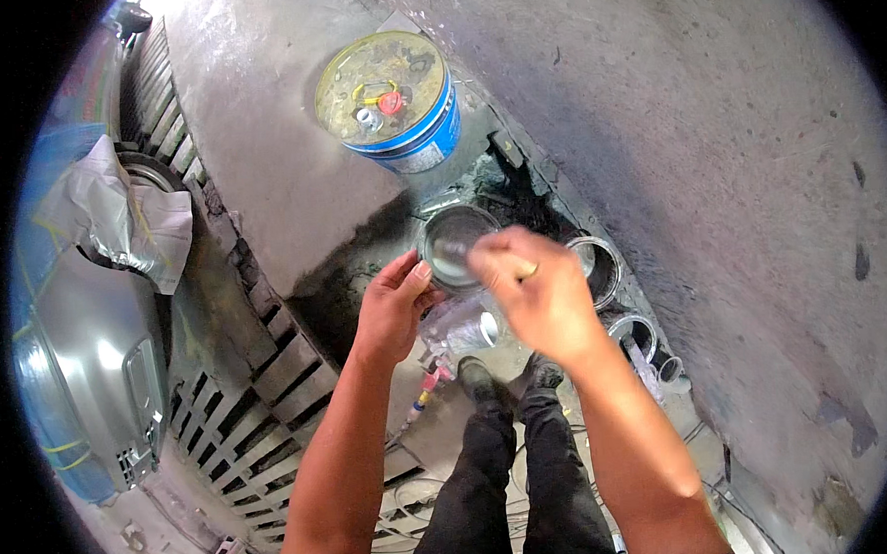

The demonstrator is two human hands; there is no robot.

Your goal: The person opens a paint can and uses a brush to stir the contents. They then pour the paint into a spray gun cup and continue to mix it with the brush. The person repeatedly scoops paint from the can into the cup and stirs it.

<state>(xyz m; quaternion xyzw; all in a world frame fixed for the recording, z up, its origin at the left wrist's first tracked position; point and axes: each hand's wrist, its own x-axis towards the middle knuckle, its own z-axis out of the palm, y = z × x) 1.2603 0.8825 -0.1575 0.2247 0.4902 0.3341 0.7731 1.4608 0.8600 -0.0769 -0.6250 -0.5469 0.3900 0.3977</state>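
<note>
My left hand grips the near left edge of a round, dark-rimmed container, thumb on top and fingers curled at its side. A greyish blur shows inside the container. Over its right side is my right hand, smeared by motion, with the fingers curled together and a ring on one. What those fingers hold is hidden. Just below both hands is a clear plastic cup with a white round end. A pink and red fitting with a blue and yellow hose piece sits beneath that cup.
A blue drum with a stained yellowish lid and red cap stands ahead. Open round cans line the right side. At left are slotted floor grates and a silver car panel with masking film. Hoses lie around my feet.
</note>
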